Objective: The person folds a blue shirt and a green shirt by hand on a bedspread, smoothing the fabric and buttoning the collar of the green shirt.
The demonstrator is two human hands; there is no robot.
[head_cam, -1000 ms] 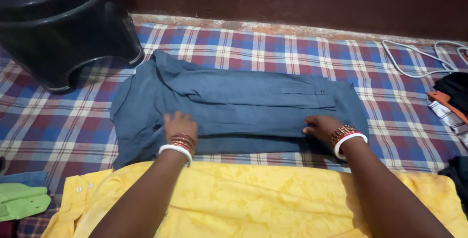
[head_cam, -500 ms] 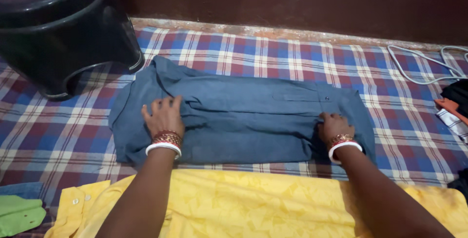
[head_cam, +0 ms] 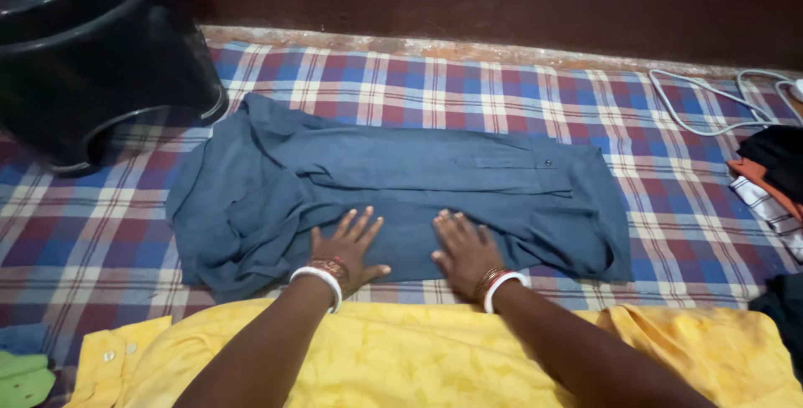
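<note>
**Flat palms on a folded grey-blue shirt**

Spread across the middle of the checked cloth (head_cam: 468, 90): a grey-blue shirt (head_cam: 468, 182), folded lengthwise into a long band, buttoned pocket flap toward the right end, looser bunched fabric at the left. Laid out flat like this, judging by the look of it, so that the folds can be pressed and kept straight against a firm, level surface. Wrinkles gathered at the left end, smoother along the middle and right.

Left hand (head_cam: 347, 245): open, fingers fanned, palm down on the near edge of the shirt, just left of centre. Right hand (head_cam: 464, 249): also open and flat, fingers together and pointing away, resting on the same near edge just right of centre. Nothing gripped by either; both simply pressing on the fabric (bangles at each wrist, white and red). Hands near each other, a narrow strip of shirt between them.

Both forearms reaching forward over a yellow garment (head_cam: 401, 349) lying nearest the camera, angled inward toward the middle of the shirt, wrists low.

Around the work: a dark plastic stool (head_cam: 92, 57) at the upper left, its foot just beside the shirt's left corner; a pale cable (head_cam: 711, 107) at the upper right; a heap of dark and striped clothes (head_cam: 774, 174) at the right edge; a green piece of cloth (head_cam: 21, 379) at the lower left.
</note>
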